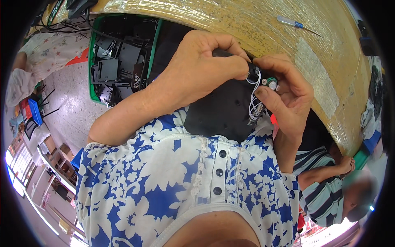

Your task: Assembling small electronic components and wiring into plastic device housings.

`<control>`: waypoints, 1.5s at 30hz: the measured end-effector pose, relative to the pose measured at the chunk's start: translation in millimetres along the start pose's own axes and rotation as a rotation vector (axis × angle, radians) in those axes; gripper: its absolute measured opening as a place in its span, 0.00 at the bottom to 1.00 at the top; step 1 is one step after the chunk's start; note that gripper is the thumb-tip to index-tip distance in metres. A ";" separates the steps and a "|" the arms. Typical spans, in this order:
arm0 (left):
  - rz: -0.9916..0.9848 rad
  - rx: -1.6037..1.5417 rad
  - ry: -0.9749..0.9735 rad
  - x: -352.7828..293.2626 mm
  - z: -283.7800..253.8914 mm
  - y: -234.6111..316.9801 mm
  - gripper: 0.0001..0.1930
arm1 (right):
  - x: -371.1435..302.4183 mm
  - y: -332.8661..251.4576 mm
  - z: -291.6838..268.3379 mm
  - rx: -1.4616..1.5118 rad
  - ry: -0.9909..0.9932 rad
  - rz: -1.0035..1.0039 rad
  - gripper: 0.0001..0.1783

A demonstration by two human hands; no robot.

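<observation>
My left hand point(201, 68) is closed, its thumb and index finger pinching a small black part point(252, 73) near the table edge. My right hand point(286, 90) curls around the other side, index fingertip at the top of the black part. Between its thumb and fingers sits a small round silver piece with a green rim point(271, 84). White wires point(254, 92) loop from the black part down to a small connector-like end point(255, 116) below my right thumb. Fingers hide part of both pieces. Under my hands a black surface point(216, 109) covers my lap.
A green crate point(92, 78) holding several dark flat plates point(108, 69) with wires stands at my left. On the plastic-wrapped table point(247, 24) lies a blue-handled screwdriver point(297, 24). Cables point(61, 25) run at the far left. A person in a striped shirt point(323, 201) sits at the right.
</observation>
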State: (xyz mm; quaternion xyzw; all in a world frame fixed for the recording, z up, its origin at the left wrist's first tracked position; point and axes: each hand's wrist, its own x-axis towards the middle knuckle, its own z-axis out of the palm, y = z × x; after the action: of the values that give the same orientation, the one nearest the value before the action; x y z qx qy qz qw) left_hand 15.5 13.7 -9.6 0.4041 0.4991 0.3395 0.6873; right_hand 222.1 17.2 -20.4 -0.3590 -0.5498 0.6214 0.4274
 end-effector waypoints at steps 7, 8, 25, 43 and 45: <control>0.026 0.105 0.005 -9.8 2.0 9.5 0.08 | -4.4 -1.2 -3.4 -0.157 -0.082 -0.128 0.18; 0.019 0.118 -0.009 -10.5 1.8 10.4 0.08 | -4.5 -1.1 -3.2 -0.167 -0.089 -0.150 0.18; -0.155 0.078 -0.103 0.5 1.5 15.1 0.04 | -12.7 -11.0 4.9 -0.269 -0.005 -0.109 0.17; -0.056 0.243 -0.022 5.5 8.8 3.4 0.05 | -9.9 -7.4 6.7 -0.145 -0.024 0.106 0.16; -0.080 0.253 -0.022 4.3 6.7 9.4 0.04 | -8.4 -11.1 5.8 -0.098 -0.028 0.109 0.16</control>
State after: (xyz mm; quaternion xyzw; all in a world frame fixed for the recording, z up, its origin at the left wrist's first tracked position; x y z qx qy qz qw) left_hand 22.5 20.2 -1.9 0.4710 0.5462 0.2416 0.6492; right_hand 221.5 7.5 -8.8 -0.4001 -0.5652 0.6210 0.3673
